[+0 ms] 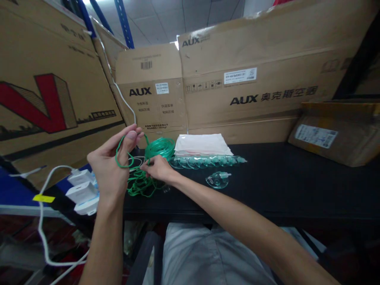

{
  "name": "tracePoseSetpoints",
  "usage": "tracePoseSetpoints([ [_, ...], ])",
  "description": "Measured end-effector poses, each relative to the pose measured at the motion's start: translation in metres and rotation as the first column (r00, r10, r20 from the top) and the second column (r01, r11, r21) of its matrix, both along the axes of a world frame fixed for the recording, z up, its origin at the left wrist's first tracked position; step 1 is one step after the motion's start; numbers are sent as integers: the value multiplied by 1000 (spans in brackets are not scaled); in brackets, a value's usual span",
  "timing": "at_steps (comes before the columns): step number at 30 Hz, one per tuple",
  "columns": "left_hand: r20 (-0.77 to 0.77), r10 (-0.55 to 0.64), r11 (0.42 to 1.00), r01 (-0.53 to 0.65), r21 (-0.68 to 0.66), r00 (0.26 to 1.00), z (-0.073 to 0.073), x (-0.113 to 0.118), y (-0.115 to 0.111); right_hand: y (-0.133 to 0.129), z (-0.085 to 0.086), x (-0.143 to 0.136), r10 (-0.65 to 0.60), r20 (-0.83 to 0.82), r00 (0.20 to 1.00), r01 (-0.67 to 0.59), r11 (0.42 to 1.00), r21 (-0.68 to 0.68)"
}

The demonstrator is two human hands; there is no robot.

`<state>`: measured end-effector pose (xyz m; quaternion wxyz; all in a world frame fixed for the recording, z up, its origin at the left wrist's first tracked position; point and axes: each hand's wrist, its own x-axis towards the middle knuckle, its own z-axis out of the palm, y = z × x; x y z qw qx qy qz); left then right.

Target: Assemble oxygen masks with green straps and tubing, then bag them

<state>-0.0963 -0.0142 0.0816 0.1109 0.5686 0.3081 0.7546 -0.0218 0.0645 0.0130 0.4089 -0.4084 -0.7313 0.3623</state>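
Observation:
My left hand (pixel 117 154) is raised at the left, its thumb and fingers pinched on a green elastic cord that loops over the thumb. Lower down, my right hand (pixel 158 168) pinches part of the green cord beside the tangled pile of green cord (pixel 142 184) on the black table. Just behind my right hand lies a coil of clear green tubing (pixel 160 147). A single clear green oxygen mask (pixel 218 180) lies on the table to the right of that hand. Several more such masks, nested in a row (pixel 208 161), lie behind it.
A stack of white sheets or bags (pixel 203 144) lies behind the mask row. Large cardboard boxes (pixel 237 95) wall off the back, and a taped carton (pixel 335 132) stands at the right. White plugs (pixel 84 192) with cables hang at the table's left edge.

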Motion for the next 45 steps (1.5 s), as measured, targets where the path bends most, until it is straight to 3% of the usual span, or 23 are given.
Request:
tracePoseSetpoints([
  [5, 130, 29, 983, -52, 174, 991, 9, 14, -18, 22, 12, 14, 56, -69, 996, -54, 998, 24],
  [10, 128, 43, 934, -85, 346, 991, 14, 16, -34, 26, 28, 36, 75, -29, 997, -72, 992, 101],
  [16, 30, 111, 972, -114, 207, 993, 15, 11, -42, 4, 20, 83, 40, 142, 989, -63, 986, 157],
  [20, -223, -6, 999, 14, 35, 975, 6, 13, -26, -25, 9, 135, 9, 359, 933, -81, 979, 187],
  [22, -433, -77, 994, 36, -102, 898, -1, 16, -15, -36, 5, 157, -11, 448, 894, -86, 977, 197],
  [26, -809, -183, 956, -91, -278, 558, -23, 31, 3, -46, -2, 186, -68, 540, 839, -65, 972, 224],
  [28, -880, -227, 941, -139, -309, 418, -37, 40, 12, -50, -4, 196, -112, 550, 827, -33, 968, 247],
  [31, -902, -280, 908, -216, -360, 328, -59, 52, 22, -62, -4, 213, -192, 541, 819, 36, 958, 285],
  [35, -885, -346, 887, -199, -417, 312, -75, 59, 29, -89, -5, 222, -281, 473, 835, 123, 933, 338],
  [39, -852, -384, 894, -89, -440, 354, -74, 64, 27, -109, -12, 202, -288, 372, 882, 134, 912, 389],
  [41, -843, -388, 898, -51, -436, 372, -70, 66, 25, -112, -16, 189, -336, 413, 846, 137, 887, 442],
  [45, -827, -388, 904, -8, -427, 407, -64, 67, 22, -112, -23, 174, -507, 513, 693, 170, 806, 568],
])
